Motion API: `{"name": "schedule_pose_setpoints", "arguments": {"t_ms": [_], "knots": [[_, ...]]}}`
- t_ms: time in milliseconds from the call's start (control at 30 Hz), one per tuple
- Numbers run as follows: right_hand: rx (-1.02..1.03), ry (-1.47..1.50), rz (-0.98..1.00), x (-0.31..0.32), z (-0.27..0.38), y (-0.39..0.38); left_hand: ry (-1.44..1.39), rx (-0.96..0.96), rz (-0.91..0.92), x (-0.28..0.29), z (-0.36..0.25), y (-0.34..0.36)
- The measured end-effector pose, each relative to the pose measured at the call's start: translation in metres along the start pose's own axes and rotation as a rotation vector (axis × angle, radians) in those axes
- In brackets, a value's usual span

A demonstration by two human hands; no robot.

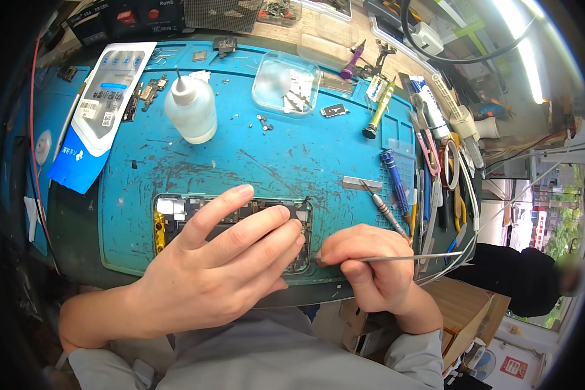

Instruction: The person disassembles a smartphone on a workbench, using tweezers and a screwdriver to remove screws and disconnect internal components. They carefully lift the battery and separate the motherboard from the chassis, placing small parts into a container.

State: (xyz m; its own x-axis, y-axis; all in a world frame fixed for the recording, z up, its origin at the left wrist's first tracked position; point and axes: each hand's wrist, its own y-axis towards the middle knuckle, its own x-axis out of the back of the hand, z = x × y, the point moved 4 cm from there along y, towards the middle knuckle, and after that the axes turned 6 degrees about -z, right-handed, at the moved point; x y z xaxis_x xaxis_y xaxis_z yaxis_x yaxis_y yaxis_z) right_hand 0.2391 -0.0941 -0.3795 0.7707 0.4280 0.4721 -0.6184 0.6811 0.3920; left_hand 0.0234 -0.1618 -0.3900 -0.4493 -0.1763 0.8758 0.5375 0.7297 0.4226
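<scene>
An opened smartphone (173,221) with bare inner parts lies on the blue work mat near its front edge. Spread over it is my left hand (221,266), fingers stretched and slightly apart, hiding much of the phone's middle; its thumb is by the near edge. My right hand (374,263) is closed just right of the phone. Between its thumb and fingers runs a thin grey metal tool (416,257), whose long end points out to the right. Its other end is mostly hidden by the fingers, close to the phone's right edge, so I cannot tell its exact kind.
A clear dropper bottle (192,114) and a lidless plastic box (286,88) of small parts stand behind the phone. Screwdrivers (394,179), pink-handled scissors (428,146) and other tools line the right. A blue-and-white packet (104,110) lies left. Someone in black (513,279) is at far right.
</scene>
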Motion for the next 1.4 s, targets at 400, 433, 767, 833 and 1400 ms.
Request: {"name": "schedule_pose_setpoints", "arguments": {"t_ms": [400,433,767,833,1400], "knots": [[0.105,-0.089,0.046,-0.0041,0.0017,-0.0011,-0.007,0.017,-0.007,0.0006,-0.0002,-0.0002],[0.109,-0.092,0.049,-0.0043,0.0016,-0.0015,-0.006,0.018,-0.005,0.0008,-0.0002,-0.0002],[0.123,-0.127,0.056,-0.0039,0.0028,-0.0018,0.002,0.004,-0.004,0.0006,-0.0007,-0.0002],[0.126,-0.131,0.053,-0.0037,0.0031,-0.0023,-0.005,0.008,-0.013,0.0004,-0.0011,-0.0005],[0.137,-0.17,0.067,-0.0034,0.0053,-0.0028,-0.011,0.014,-0.034,-0.0007,-0.0019,-0.0018]]}}
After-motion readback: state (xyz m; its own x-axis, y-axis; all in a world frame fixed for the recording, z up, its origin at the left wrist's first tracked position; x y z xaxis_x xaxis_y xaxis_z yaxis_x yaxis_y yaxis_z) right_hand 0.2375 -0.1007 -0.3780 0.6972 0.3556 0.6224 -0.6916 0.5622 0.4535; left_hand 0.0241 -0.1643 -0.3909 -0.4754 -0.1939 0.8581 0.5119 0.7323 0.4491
